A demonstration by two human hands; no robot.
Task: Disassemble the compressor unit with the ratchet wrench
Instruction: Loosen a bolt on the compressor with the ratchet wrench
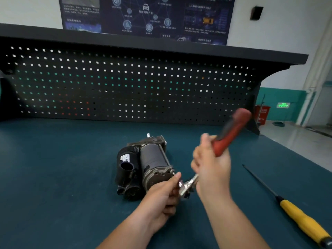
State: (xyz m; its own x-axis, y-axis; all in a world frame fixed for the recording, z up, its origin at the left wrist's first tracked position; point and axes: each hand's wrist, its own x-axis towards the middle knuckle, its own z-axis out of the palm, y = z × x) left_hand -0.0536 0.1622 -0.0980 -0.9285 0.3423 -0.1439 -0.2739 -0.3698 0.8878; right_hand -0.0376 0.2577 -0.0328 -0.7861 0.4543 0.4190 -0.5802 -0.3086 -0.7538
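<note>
Right hand wraps wrench handle, left hand pinches the head below it (blurry); I'd seat it square on compressor before swinging.

The person is working bare-handed. The left hand and right hand are showing uncovered, and the left forearm and right forearm are likewise showing bare skin throughout.

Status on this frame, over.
Right hand grips wrench handle; left hand pinches its head by compressor end. Compressor lies on bench. Screwdriver off right, not in way.
</note>
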